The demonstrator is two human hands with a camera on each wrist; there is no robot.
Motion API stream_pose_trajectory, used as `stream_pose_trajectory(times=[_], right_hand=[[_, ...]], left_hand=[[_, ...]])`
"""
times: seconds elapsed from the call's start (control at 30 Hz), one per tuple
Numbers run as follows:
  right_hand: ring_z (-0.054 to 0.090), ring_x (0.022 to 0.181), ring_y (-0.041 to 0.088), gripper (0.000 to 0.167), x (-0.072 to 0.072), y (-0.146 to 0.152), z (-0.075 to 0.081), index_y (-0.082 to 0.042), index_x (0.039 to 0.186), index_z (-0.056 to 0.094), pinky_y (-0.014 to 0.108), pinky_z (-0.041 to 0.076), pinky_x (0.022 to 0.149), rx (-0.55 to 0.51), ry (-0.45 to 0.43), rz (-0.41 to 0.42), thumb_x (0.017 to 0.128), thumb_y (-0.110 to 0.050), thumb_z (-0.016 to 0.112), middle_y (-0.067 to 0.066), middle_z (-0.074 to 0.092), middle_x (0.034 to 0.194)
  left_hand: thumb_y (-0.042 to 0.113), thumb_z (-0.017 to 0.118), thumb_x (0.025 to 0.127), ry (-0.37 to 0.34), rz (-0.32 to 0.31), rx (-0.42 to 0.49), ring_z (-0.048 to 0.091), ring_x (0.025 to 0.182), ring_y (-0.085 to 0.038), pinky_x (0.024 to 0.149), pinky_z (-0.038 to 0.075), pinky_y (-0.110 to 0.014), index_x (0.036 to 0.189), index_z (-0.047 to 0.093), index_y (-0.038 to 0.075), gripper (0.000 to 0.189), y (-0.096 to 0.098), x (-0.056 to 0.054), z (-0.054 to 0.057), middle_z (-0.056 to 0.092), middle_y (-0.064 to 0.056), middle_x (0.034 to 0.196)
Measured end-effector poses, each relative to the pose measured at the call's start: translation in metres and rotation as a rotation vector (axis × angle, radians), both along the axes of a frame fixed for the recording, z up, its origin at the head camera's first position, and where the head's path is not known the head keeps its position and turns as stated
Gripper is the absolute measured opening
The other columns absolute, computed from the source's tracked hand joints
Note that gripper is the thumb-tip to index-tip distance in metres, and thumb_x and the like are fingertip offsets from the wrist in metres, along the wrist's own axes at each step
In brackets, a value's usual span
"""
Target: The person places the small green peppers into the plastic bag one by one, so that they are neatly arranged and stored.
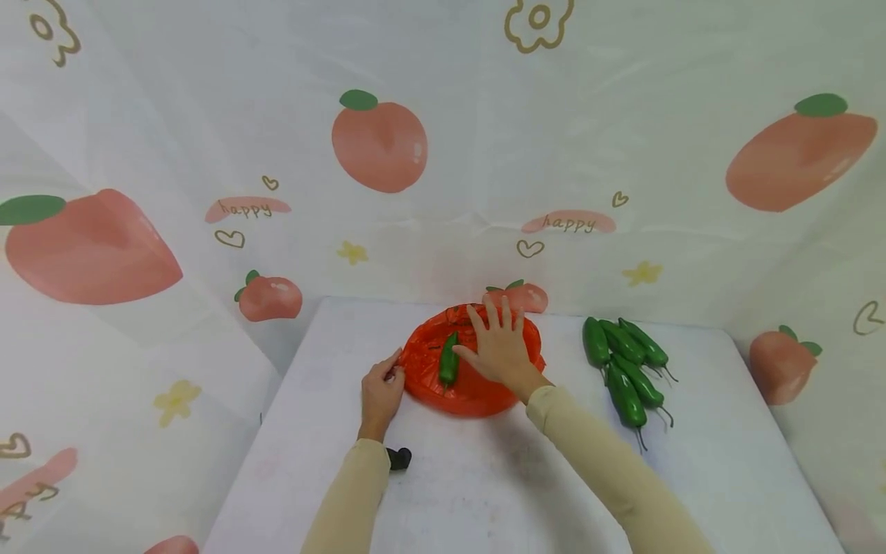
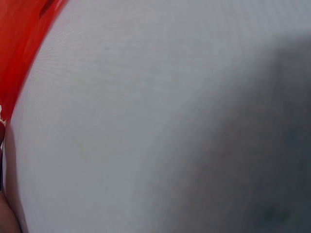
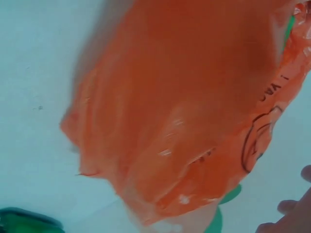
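Observation:
A red plastic bag [image 1: 477,392] lies spread out in a rounded shape near the back of the table, with dark print on it. One green chili pepper [image 1: 449,362] rests upon the bag, left of its middle. With curled fingers, my left hand [image 1: 382,392] pinches the bag's left edge. My right hand [image 1: 500,350] is over the right part of the bag, fingers spread and straight; whether it touches the plastic I cannot tell. In the right wrist view the bag [image 3: 184,121] fills the middle and some fingertips [image 3: 291,213] show at the lower right.
Several green chili peppers [image 1: 626,385] lie in a loose group on the table's right side. A small black object [image 1: 399,458] is beside my left sleeve. The white table [image 1: 471,492] meets a fruit-printed cloth [image 1: 450,231] at its back and sides.

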State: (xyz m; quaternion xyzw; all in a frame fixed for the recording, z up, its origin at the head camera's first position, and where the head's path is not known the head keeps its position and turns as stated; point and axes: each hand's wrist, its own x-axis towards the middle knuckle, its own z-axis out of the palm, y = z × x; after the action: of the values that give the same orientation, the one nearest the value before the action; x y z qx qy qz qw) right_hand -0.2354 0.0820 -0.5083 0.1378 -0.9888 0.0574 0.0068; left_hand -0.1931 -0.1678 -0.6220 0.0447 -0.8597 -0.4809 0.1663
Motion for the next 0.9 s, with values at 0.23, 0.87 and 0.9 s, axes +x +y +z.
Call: stream_pose_trajectory(times=[0.23,0.87,0.9], right_hand=[[0.009,0.156,0.046,0.089,0.002,0.017,-0.004,-0.023,0.164,0.020,0.073,0.007,0.122,-0.017,-0.016,-0.002,0.094,-0.073,0.043,0.014,0.006,0.172],[0.005,0.157,0.048,0.087,0.016,0.039,-0.010,-0.023,0.164,0.025,0.075,0.009,0.120,-0.017,-0.041,-0.034,0.094,-0.073,0.043,0.017,0.007,0.172],[0.005,0.157,0.048,0.087,0.016,0.040,-0.011,-0.023,0.164,0.025,0.075,0.009,0.120,-0.019,-0.037,-0.036,0.094,-0.073,0.043,0.017,0.008,0.172]], left_hand=[[0.015,0.062,0.097,0.015,-0.005,0.002,0.061,0.089,-0.017,0.085,0.056,-0.026,0.134,0.069,0.023,0.039,-0.001,-0.003,0.000,0.075,-0.005,0.107],[0.015,0.062,0.097,0.022,-0.013,-0.004,0.059,0.087,-0.015,0.082,0.055,-0.021,0.134,0.069,0.022,0.039,-0.002,-0.004,-0.004,0.075,-0.004,0.106],[0.014,0.062,0.097,0.023,-0.012,-0.006,0.059,0.087,-0.016,0.082,0.054,-0.021,0.134,0.069,0.022,0.039,-0.001,-0.004,-0.004,0.075,-0.004,0.105]])
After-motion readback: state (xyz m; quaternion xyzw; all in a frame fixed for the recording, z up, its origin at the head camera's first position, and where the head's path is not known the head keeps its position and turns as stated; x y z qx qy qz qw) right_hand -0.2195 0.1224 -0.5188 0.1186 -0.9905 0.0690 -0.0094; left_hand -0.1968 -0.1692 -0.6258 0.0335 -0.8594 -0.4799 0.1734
